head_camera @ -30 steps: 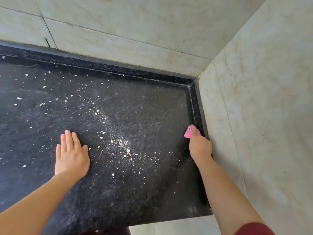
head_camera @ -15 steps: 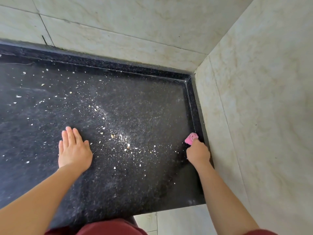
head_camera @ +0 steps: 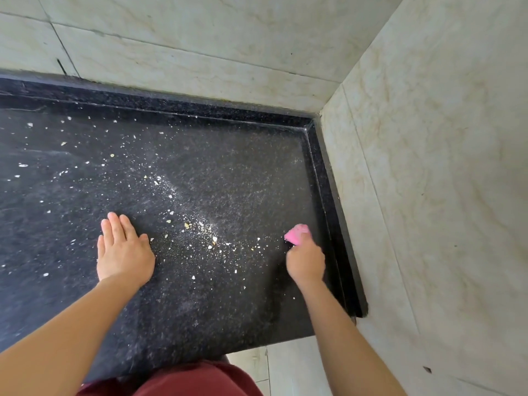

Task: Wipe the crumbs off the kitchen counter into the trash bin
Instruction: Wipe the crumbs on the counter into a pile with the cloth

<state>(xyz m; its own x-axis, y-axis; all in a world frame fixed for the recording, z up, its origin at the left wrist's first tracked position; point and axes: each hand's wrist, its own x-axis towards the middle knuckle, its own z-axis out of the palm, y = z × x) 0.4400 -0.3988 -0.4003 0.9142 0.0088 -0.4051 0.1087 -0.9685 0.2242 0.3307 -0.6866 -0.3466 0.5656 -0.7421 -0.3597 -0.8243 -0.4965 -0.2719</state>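
Observation:
A black speckled stone counter [head_camera: 228, 172] fills the corner between two tiled walls. Pale crumbs [head_camera: 205, 238] lie scattered over it, thickest in a band between my hands, thinner toward the far left. My right hand [head_camera: 305, 261] is closed around a small pink cloth [head_camera: 297, 234], pressed on the counter a short way in from the right rim. My left hand [head_camera: 123, 252] rests flat on the counter, fingers together, palm down, holding nothing. No trash bin is in view.
A raised black rim [head_camera: 331, 212] runs along the back and right edges of the counter against the cream tiled walls [head_camera: 428, 167]. The counter's front edge [head_camera: 257, 345] ends just before my body in dark red clothing [head_camera: 185, 381]; floor tiles show below.
My right hand has pulled the pink cloth away from the right rim, toward me and to the left. My left hand has stayed flat in place.

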